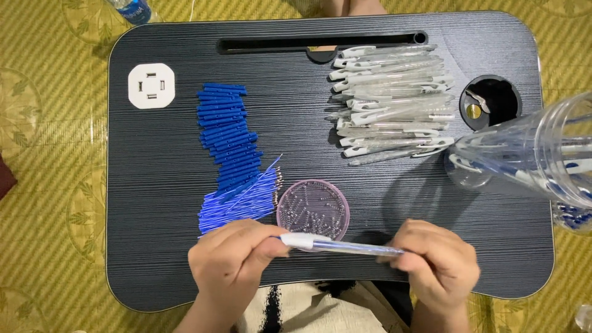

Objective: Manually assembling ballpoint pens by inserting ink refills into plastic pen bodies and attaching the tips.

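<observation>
left hand (pixel 231 259): closed around the white cap end of a ballpoint pen (pixel 339 245), fingers curled tight, at 7 o'clock of the lap desk (pixel 154 185).
right hand (pixel 438 262): pinched shut on the pen's other end, at 5 o'clock; tip hidden under the fingers.
pen: lies level between both hands, clear barrel with blue inside, just off the desk's near edge (can't tell if it touches the top).
petri dish (pixel 313 209): round, clear, holds small metal parts, just at 12 o'clock of the pen.
blue refills (pixel 239 200): fanned heap at 9 o'clock of the dish, touching its rim or nearly.
blue end plugs (pixel 227 129): column at 11 o'clock of the dish.
empty pen barrels (pixel 391 102): clear with white clips, stacked at 1 o'clock.
plastic jar (pixel 536 154): clear, tipped on its side at 3 o'clock, finished pens inside.
cup hole (pixel 490 102): at 2 o'clock, beside the barrels.
white socket block (pixel 151 86): at 10 o'clock.
</observation>
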